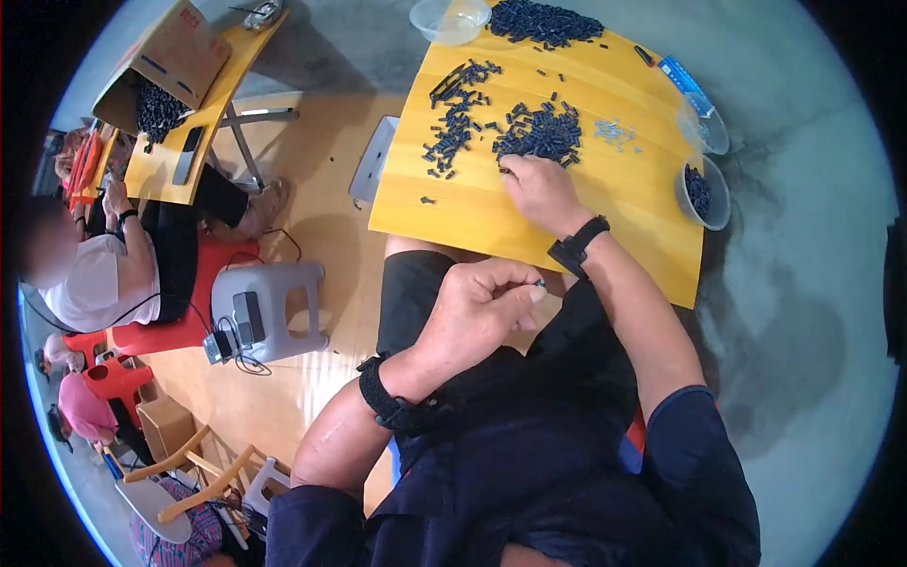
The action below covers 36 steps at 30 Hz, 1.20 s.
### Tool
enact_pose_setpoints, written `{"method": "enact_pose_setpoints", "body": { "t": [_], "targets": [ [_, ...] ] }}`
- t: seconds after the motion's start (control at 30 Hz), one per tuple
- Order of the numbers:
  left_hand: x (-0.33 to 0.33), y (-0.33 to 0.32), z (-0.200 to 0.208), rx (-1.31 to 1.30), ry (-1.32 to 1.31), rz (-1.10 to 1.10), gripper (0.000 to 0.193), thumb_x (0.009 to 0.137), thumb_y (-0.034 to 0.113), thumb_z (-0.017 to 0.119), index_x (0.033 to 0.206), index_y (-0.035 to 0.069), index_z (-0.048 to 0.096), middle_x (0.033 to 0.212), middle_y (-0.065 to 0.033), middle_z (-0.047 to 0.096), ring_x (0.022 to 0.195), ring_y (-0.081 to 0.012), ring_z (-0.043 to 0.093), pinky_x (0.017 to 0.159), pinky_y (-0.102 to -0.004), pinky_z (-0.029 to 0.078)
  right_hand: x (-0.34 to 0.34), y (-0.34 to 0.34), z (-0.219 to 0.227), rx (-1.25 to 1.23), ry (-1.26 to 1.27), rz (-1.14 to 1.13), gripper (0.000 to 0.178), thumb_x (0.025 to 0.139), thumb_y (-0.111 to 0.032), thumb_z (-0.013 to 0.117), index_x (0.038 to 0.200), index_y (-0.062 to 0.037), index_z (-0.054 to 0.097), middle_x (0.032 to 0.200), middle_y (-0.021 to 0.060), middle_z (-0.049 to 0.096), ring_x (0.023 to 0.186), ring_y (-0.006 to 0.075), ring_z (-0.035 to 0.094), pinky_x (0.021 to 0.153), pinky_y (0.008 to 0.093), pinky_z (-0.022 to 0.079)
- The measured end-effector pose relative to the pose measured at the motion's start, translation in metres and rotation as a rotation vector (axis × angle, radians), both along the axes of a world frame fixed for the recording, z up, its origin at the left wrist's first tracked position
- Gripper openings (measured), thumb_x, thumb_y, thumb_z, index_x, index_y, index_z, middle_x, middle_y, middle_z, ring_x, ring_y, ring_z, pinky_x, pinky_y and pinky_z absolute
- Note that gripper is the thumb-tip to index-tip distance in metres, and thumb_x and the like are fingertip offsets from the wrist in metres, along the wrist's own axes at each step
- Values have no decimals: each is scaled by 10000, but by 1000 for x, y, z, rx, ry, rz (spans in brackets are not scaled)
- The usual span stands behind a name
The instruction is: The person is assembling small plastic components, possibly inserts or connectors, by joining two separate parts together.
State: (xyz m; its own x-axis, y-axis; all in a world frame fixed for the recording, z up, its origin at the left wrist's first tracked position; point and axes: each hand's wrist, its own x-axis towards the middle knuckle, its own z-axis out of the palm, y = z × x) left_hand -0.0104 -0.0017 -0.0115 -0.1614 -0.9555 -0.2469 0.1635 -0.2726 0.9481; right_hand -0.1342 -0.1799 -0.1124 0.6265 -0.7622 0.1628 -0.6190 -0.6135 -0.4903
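Fig.: head view, seated at a yellow board [529, 222] laid across my lap.

L hand [477, 312]: held over my lap, below the board's near edge. Thumb & forefinger pinched shut on one tiny dark piece [539, 283]; other fingers curled in. Black wrist strap on this arm.

R hand [540, 192]: flat on the board, fingers reaching into the near edge of the middle pile [540, 134] of small black parts. Fingertips are hidden among the parts, so I cannot tell whether they grip anything or how far they are spread. Black watch [577, 245] on the wrist.

Other items: a looser scatter of black parts [453, 128] to the left of the middle pile; a big heap [546, 21] at the board's far edge; a few pale bits [614, 132] to the right. Clear bowl [449, 19] at the far-left corner. Two clear cups off the right edge, one [701, 192] w/ black parts inside, one [707, 128] further back.

Handling (judgement): parts look light, stiff, smooth plastic, too small for a full grip. Best taken singly, by a fingertip pinch across the short sides. Easy to flick away or drop; no fragility apparent.

Left background: another person [104, 265] seated at a second yellow table [203, 113]; grey stool [269, 307] between us.
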Motion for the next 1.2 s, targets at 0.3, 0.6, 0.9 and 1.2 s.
{"method": "enact_pose_setpoints", "body": {
  "t": [0.3, 0.6, 0.9, 1.2],
  "targets": [
    [0, -1, -5, 13, -41, 61, 107, 916, 56, 578, 942, -38, 623, 788, -20, 627, 675, -73, 622, 601, -198, 487, -29, -1, -2, -1, -51, -61, 230, 809, -115, 589, 1020, -32, 628, 843, 180, 652, 758, 345, 630, 652, 411, 489],
    [-1, -2, -12, 33, -49, 89, 114, 908, 42, 580, 969, -46, 619, 820, -39, 639, 672, -82, 627, 603, -195, 493, -46, 7, -6, 65, -135, -155, 241, 778, -68, 603, 1018, -53, 628, 867, 173, 641, 783, 352, 624, 684, 422, 498],
    [1, -3, -15, 17, -80, 85, 122, 907, 44, 579, 978, -46, 620, 793, -38, 644, 675, -86, 630, 600, -201, 491, -46, 5, -7, -62, 14, -23, 129, 812, -104, 610, 923, -45, 638, 783, 141, 594, 733, 346, 589, 647, 421, 471],
    [3, -2, -2, -87, 60, 172, 114, 907, 40, 590, 984, -33, 631, 819, -71, 668, 693, -125, 654, 614, -226, 517, -43, 21, 11, 268, -278, -129, 63, 866, -65, 557, 894, -12, 578, 761, 99, 610, 655, 229, 622, 598, 350, 492]
  ]
}}
